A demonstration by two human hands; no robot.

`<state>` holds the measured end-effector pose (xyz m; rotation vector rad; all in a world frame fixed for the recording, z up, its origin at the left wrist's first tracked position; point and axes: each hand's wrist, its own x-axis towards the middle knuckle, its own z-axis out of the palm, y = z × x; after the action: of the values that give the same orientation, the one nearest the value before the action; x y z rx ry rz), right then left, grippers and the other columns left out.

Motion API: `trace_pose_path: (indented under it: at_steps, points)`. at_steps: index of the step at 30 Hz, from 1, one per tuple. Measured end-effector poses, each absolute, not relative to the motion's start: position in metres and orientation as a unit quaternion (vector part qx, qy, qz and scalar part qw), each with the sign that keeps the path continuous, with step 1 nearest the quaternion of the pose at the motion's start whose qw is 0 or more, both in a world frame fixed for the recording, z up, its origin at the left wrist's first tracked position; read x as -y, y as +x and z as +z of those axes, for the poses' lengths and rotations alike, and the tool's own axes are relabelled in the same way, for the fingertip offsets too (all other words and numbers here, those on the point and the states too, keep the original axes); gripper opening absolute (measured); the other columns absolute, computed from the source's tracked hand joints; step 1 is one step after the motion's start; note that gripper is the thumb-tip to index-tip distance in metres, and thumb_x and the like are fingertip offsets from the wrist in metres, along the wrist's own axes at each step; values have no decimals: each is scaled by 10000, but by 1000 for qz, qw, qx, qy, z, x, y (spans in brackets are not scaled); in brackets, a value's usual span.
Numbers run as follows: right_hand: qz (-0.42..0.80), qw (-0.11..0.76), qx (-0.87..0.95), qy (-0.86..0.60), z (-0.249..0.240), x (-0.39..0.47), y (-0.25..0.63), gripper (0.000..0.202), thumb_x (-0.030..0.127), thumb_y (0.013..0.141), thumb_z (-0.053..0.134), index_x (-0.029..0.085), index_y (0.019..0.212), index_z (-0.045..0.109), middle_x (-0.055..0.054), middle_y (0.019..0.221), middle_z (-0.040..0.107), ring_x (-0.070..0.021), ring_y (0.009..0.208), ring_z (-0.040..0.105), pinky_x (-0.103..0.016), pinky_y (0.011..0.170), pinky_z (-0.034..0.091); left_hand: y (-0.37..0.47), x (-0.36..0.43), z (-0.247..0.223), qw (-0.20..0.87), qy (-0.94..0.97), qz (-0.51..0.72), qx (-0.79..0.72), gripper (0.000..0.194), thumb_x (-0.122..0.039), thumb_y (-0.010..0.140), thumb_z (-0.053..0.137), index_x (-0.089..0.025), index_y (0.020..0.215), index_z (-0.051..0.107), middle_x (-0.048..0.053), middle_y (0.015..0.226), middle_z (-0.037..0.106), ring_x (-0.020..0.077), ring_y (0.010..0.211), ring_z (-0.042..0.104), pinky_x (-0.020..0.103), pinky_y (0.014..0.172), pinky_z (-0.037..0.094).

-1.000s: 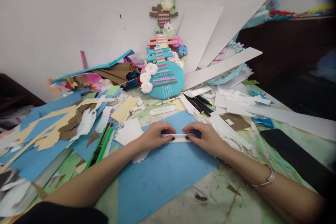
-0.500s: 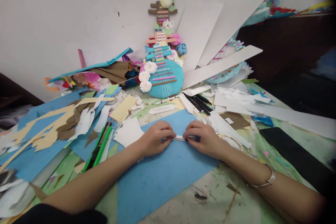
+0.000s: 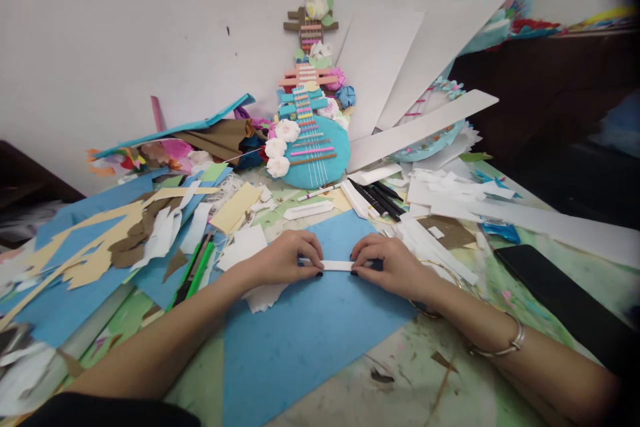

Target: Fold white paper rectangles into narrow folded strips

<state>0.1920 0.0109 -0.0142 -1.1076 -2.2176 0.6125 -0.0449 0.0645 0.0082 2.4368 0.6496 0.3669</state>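
Between my two hands a narrow white paper strip is held level over a blue sheet. My left hand pinches its left end between thumb and fingers, and my right hand pinches the right end. The middle of the strip shows between the fingertips; its ends are hidden in the fingers. A piece of white paper lies beside my left hand, partly on the blue sheet. White paper scraps lie beyond my right wrist.
A green cutter lies left of the blue sheet among paper scraps. Black markers lie behind my right hand, and a black phone at the right. A turquoise paper instrument with white flowers leans against the wall.
My left hand has shifted slightly left along the strip, so more white paper shows between my hands. My right hand has barely moved.
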Motion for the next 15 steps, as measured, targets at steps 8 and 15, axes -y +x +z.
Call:
trace_pose_path:
  at_steps: [8,15]
  points:
    - [224,248,783,-524,-10,-8,187,103,125,707,637,175,790,603,-9,736,604,-147,698,527,-262,624,393,-42,-63,4,337,875,121,-325,148,-197,725,600,-165,868,621,-4,748,598,122,675,539,217,610,413]
    - [186,225,837,-463,-8,-3,187,87,93,797,523,169,802,564,-54,845,585,-176,823,505,-295,720,395,-45,-62,15,313,901,83,-290,67,-178,735,556,-159,759,615,-10,715,593,113,657,499,220,620,375]
